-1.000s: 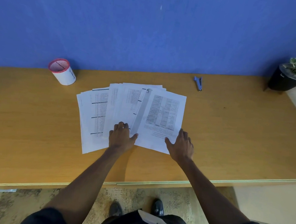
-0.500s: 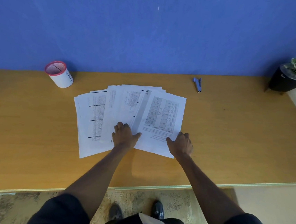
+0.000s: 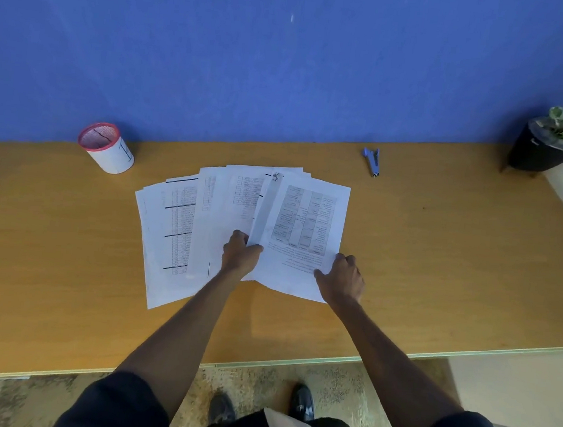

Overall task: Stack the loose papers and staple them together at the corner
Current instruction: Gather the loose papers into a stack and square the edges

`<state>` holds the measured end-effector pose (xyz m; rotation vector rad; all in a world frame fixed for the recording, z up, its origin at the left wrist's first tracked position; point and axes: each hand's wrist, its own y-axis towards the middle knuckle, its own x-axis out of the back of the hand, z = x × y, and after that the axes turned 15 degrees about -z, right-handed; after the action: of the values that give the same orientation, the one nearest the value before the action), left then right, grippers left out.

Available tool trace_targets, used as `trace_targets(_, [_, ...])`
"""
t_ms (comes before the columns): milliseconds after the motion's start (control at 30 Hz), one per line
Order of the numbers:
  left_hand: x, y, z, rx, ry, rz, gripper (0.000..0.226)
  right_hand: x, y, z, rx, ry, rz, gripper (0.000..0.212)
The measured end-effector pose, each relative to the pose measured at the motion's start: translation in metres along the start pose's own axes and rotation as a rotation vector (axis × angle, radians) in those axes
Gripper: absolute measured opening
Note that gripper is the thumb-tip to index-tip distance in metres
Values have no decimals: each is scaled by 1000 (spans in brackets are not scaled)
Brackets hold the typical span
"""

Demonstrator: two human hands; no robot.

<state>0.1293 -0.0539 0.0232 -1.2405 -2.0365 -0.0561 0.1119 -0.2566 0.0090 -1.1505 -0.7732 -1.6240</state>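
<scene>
Papers (image 3: 238, 223) fanned mid-desk, left hand (image 3: 240, 255) pinching top sheet's lifted edge, right hand (image 3: 342, 279) curled on its near corner; risk: lower sheets skewing (stapler (image 3: 371, 161) at 1 o'clock, untouched).

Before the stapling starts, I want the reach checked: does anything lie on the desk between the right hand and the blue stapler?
Nothing visible does. Bare desk lies between the right hand, gripping the top printed sheet, and the stapler by the wall.
</scene>
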Motion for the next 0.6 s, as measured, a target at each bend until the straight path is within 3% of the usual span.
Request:
trace_targets(167, [6,-3,-6,-114,-27,129,44,2,1,-2,-13,45,-2,49])
trace_targets(300, [19,-9,-8,-204,-231,125,48,8,9,-8,-77,200,-72,76])
trace_targets(433, [38,-20,-11,-225,-445,143,48,27,20,-4,-308,562,54,94])
trace_targets(533, [48,-26,-8,-168,-597,180,46,47,27,4,-461,995,356,64])
trace_targets(600, [53,-30,-4,-145,-645,196,46,55,28,6,-451,1180,507,46])
